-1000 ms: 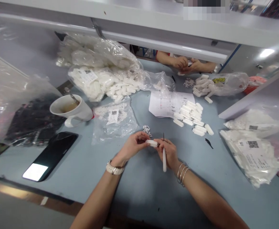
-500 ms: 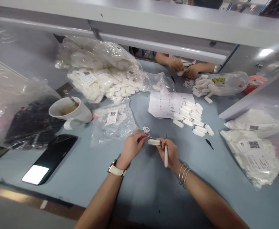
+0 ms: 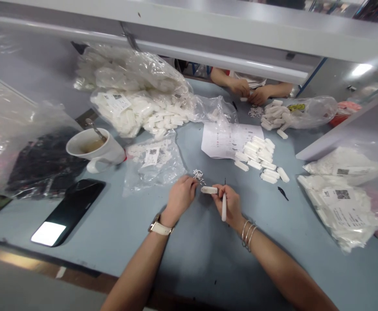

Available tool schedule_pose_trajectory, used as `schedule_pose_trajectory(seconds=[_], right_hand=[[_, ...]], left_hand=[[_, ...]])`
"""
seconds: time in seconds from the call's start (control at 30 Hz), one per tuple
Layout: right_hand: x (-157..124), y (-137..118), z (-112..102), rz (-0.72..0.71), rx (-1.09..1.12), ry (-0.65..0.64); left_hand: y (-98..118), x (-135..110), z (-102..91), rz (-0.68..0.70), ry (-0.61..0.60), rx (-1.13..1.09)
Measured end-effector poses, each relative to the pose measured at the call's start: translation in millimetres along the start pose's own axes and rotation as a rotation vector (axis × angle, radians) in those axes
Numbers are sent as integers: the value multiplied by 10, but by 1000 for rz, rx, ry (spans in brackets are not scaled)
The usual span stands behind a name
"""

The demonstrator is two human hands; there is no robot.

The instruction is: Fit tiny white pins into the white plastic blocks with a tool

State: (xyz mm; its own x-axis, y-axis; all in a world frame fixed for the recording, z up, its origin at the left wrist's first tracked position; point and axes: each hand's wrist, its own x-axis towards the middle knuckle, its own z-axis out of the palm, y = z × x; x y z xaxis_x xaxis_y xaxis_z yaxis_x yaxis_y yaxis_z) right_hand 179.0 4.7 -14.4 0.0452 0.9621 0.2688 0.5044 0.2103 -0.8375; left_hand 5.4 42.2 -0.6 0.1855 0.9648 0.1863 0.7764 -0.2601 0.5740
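Note:
My right hand [image 3: 230, 205] grips a small white plastic connector housing [image 3: 209, 190], with rows of holes facing up, between thumb and fingertips. The same hand also carries a slim tool with a white handle [image 3: 224, 208] and a thin dark tip pointing away from me. Beside the housing, my left hand [image 3: 182, 194] has its fingers pinched together at the edge of a little heap of tiny white pieces [image 3: 198, 174]. Whatever lies between those fingertips is hidden.
White housings [image 3: 259, 151] lie piled by a printed sheet [image 3: 223, 140]. A mug with a spoon [image 3: 103, 151] and a phone [image 3: 69, 211] stand left. Bags of white parts [image 3: 124, 112] lie behind; more bags [image 3: 341, 203] sit right. A co-worker's hands [image 3: 250, 91] work opposite.
My left hand has shifted slightly away from me, its fingertips turning in toward the heap of tiny pieces. My right hand still holds the housing and tool almost in place.

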Motion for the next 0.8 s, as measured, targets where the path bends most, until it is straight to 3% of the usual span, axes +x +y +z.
schedule_pose_trajectory(seconds=[0.23,0.8], right_hand=[[5,-2,-8,-12,-1,-8],[10,-8,-21,-23,-3,-21]], left_hand=[[-6,-17,-84,-42,-129,-424],[62,-43,-45,-61,-123,-370]])
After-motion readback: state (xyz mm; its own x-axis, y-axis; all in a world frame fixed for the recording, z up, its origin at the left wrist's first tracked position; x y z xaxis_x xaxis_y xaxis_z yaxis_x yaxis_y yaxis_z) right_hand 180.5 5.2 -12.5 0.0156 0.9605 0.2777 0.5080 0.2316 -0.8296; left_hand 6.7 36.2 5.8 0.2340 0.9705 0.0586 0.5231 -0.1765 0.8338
